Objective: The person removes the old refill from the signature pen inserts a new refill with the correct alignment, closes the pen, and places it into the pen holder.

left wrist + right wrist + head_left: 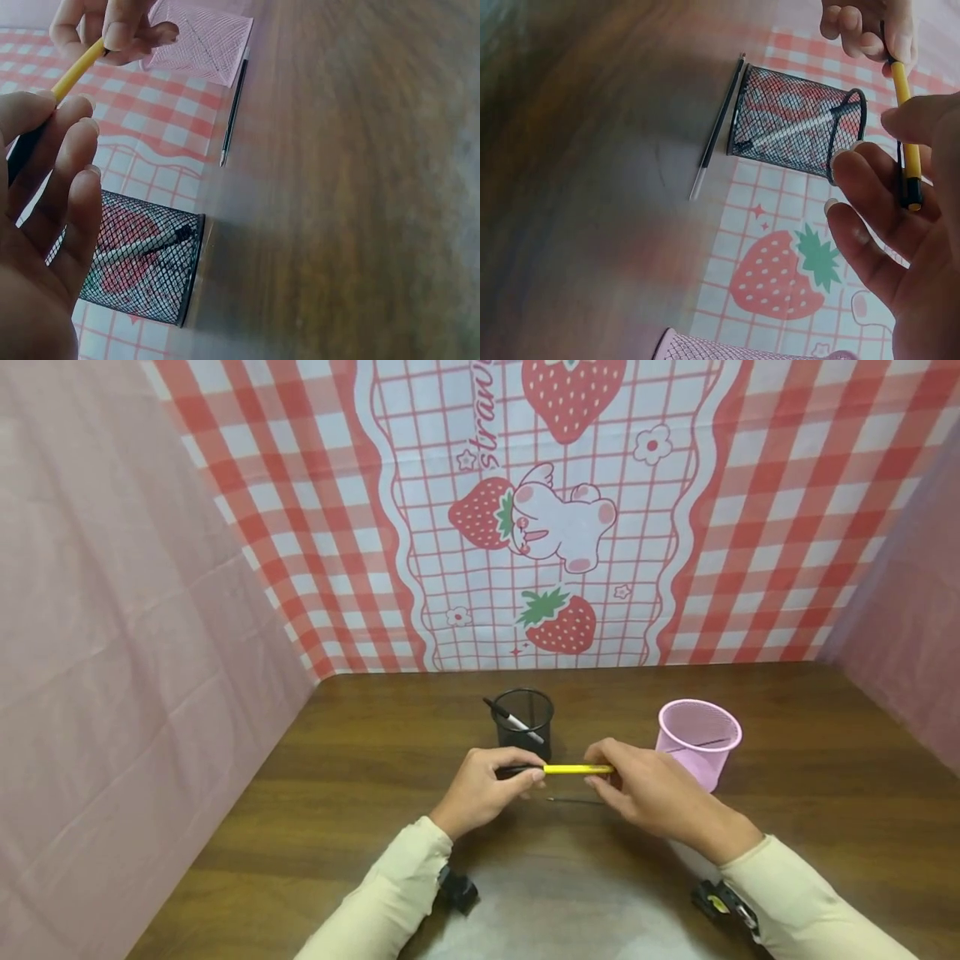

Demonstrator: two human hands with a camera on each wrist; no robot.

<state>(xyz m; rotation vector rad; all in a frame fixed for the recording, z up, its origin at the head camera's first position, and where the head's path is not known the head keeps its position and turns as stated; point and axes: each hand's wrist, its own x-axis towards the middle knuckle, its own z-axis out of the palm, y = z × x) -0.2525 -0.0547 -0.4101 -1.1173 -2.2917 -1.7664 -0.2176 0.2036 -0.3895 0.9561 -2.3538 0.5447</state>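
Observation:
A yellow and black pen (573, 769) is held level between both hands above the table. My left hand (487, 785) pinches its black end between thumb and fingers. Around the yellow end with the black tip and clip, my right hand (651, 789) grips with thumb and fingers. Beneath the hands, a thin pen refill (235, 112) lies on the table, dark with a clear end. Just behind the left hand stands a black mesh pen cup (536, 739), and a white and black pen (521, 724) leans inside it.
A pink mesh cup (723, 760) stands behind the right hand, with a thin dark stick visible in it. The wooden table (300, 827) meets a strawberry-print checked cloth (337, 527) at the back. Pink curtains (112, 610) hang at both sides.

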